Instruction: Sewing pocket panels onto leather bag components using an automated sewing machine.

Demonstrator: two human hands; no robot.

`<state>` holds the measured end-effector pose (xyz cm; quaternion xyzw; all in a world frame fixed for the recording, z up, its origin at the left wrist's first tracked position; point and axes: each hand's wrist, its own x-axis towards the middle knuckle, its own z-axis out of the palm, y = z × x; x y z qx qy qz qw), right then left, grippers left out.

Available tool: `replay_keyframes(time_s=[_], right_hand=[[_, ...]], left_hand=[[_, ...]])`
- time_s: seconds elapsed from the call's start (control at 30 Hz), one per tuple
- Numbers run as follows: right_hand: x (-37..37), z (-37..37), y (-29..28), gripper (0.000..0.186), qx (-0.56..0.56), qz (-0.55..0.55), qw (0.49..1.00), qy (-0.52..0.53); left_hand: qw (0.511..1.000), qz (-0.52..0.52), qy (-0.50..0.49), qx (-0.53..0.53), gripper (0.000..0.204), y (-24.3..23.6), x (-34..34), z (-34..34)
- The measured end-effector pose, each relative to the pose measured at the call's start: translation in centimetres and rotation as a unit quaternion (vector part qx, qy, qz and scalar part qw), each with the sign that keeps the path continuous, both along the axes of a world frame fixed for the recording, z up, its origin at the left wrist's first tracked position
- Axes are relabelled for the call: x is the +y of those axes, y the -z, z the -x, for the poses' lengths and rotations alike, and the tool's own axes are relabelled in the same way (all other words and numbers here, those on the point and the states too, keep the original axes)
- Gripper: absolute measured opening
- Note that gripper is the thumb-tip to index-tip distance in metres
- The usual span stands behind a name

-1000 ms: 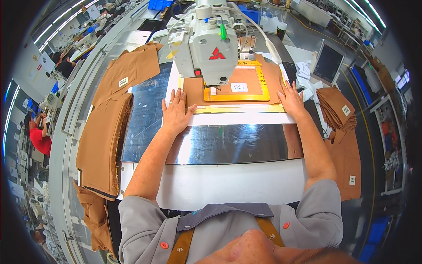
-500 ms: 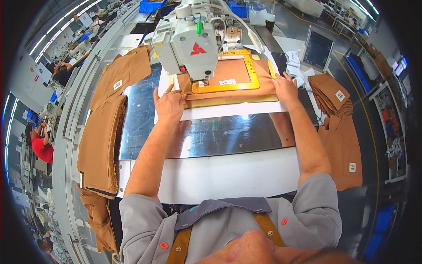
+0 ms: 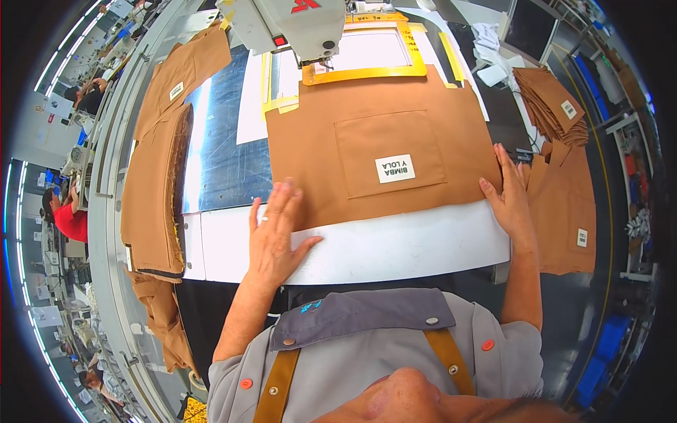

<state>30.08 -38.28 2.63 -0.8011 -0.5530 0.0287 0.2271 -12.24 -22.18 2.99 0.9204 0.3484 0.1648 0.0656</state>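
Note:
A brown fabric panel (image 3: 303,134), with a square stitched pocket and a white printed label (image 3: 395,168), lies across the table in front of me. My left hand (image 3: 276,233) rests on its near-left edge, palm down, fingers apart. My right hand (image 3: 509,208) is at the right edge, thumb and forefinger apart on the cloth, other fingers partly hidden. Beyond the panel, a yellow frame (image 3: 416,49) sits on a white board under the machine head (image 3: 271,25).
Brown panels are piled at left (image 3: 149,197) and right (image 3: 543,99), with more cloth (image 3: 560,204) below the right pile. A screen (image 3: 529,27), crumpled white material (image 3: 486,42) and a metal plate (image 3: 218,141) surround the work. Other people (image 3: 67,218) sit at far-left stations.
The brown panel has moved out from under the machine's yellow frame toward me, showing its whole pocket. Both my hands have come back toward my body with it; the view has shifted.

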Motion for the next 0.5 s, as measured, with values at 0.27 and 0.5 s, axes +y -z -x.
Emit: replay_keyframes(time_s=[0.27, 0.5], right_hand=[[0.3, 0.7, 2.5, 0.069, -0.095, -0.057, 0.994, 0.013], [0.3, 0.7, 2.4, 0.064, -0.085, -0.067, 0.994, 0.016]], left_hand=[[0.999, 0.02, 0.008, 0.042, 0.087, 1.7, -1.0, -1.1], [0.999, 0.032, 0.011, 0.016, 0.084, 1.7, -0.9, -1.1]])
